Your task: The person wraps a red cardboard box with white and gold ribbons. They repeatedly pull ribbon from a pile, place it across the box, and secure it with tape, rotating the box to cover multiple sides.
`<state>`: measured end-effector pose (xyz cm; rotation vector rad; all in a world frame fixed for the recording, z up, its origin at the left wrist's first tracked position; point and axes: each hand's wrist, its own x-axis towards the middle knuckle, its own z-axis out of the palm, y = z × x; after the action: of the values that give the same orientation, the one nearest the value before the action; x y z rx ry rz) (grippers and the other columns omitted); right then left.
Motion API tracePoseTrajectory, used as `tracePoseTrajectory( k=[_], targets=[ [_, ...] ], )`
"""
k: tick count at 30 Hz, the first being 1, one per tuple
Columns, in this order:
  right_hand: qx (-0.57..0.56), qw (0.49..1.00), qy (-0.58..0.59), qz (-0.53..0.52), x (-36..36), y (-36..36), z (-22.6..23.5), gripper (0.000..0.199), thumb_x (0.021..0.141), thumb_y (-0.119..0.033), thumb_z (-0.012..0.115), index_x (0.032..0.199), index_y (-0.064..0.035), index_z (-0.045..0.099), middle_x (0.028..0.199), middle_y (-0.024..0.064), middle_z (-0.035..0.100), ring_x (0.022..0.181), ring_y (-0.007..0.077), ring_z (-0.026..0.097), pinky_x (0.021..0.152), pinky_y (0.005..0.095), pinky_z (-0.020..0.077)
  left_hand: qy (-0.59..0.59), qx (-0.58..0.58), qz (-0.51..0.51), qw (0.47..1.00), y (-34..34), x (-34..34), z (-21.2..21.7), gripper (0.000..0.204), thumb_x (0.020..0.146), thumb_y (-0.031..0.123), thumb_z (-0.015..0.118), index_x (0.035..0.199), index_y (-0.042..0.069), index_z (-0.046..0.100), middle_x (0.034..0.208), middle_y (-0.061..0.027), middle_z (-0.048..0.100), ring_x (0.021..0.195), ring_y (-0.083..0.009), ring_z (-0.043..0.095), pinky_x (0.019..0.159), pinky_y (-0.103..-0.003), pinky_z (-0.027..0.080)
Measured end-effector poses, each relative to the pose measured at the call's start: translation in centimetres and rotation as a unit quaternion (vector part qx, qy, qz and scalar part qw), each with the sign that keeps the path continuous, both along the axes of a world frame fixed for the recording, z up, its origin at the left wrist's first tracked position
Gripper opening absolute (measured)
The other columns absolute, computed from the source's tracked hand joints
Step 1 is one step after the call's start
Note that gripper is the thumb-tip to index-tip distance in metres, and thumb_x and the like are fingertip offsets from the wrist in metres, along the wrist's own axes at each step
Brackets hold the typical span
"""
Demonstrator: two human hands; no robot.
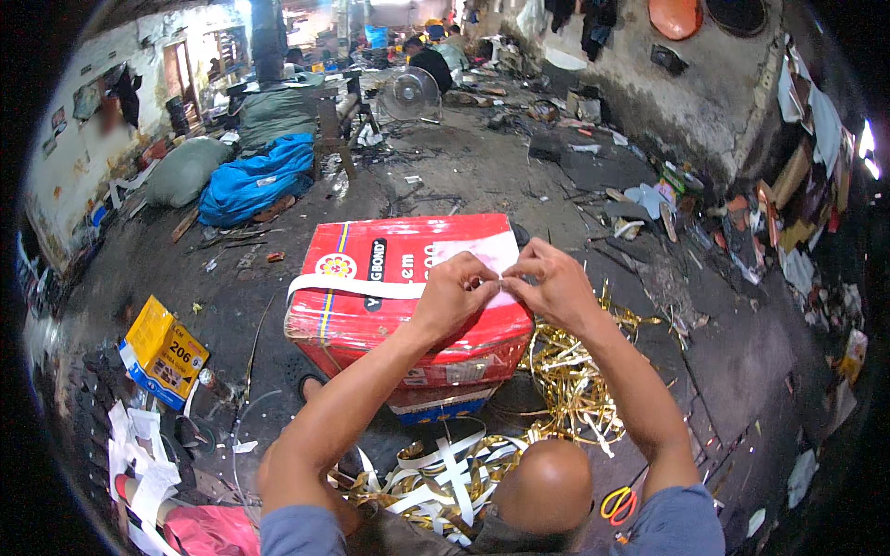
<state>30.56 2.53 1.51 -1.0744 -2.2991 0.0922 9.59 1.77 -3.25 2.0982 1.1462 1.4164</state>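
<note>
— Yellow box [163,353] off to my left there, lying on the dirty floor [445,176] well away from where I work, so it stays out of the way.

— And the red one?

— That red box [408,287] sits right in front of my knees and serves as my bench. Its flat top brings the work up under my eyes.

— What lies across it?

— One white strip [357,287] runs from the left edge of the box toward my hands. Resting on the top, it stays flat and straight while I handle its end.

— How are your hands?

— My left hand [456,289] has its fingers closed in a pinch on the strip's end, over the right part of the box top. My right hand [554,285] meets it there, fingertips touching, pinched shut on the same small spot. Both wrists hover over the box, and I cannot tell just how the end is folded between the fingers.

— And all that glitter?

— Gold strips [570,371] heaped on the floor beside the box, on my right, with more gold and white ones [445,473] mixed in front of my knees. Close by, easy to reach.

— Anything else on that side?

— Scissors [618,504] with orange and yellow handles, on the floor by my right elbow, near for cutting.
</note>
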Motion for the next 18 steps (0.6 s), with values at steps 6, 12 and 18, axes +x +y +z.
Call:
tracePoseTrajectory(
  k=[6, 12, 18],
  targets=[
    [-0.038, 0.999, 0.000, 0.017, 0.2, -0.3, 0.8, 0.024, 0.087, -0.028, 0.080, 0.102, -0.0097, 0.082, 0.101, 0.0119, 0.062, 0.092, 0.0318, 0.068, 0.085, 0.0439, 0.0555, -0.029, -0.075, -0.030, 0.996, -0.2, -1.1, 0.3, 0.016, 0.085, 0.014, 0.080, 0.095, 0.001, 0.078, 0.092, -0.0110, 0.069, 0.082, -0.0216, 0.067, 0.073, -0.036, 0.054],
    [-0.047, 0.998, 0.044, 0.006, 0.7, 0.3, -0.1, 0.025, 0.085, -0.028, 0.082, 0.101, -0.0093, 0.083, 0.097, 0.0116, 0.063, 0.087, 0.0286, 0.067, 0.081, 0.0409, 0.0552, -0.034, -0.102, -0.020, 0.994, -0.1, -0.5, 0.5, 0.014, 0.086, 0.013, 0.078, 0.094, 0.001, 0.078, 0.095, -0.0117, 0.070, 0.088, -0.0229, 0.068, 0.079, -0.037, 0.054],
    [-0.043, 0.995, 0.092, -0.001, 0.0, 0.0, -0.5, 0.024, 0.083, -0.027, 0.084, 0.099, -0.0084, 0.084, 0.090, 0.0120, 0.063, 0.084, 0.0283, 0.067, 0.077, 0.0402, 0.0543, -0.044, -0.053, 0.022, 0.997, -0.1, -0.2, 0.1, 0.014, 0.085, 0.012, 0.081, 0.093, 0.000, 0.078, 0.088, -0.0108, 0.070, 0.078, -0.0194, 0.069, 0.070, -0.034, 0.055]
  ],
)
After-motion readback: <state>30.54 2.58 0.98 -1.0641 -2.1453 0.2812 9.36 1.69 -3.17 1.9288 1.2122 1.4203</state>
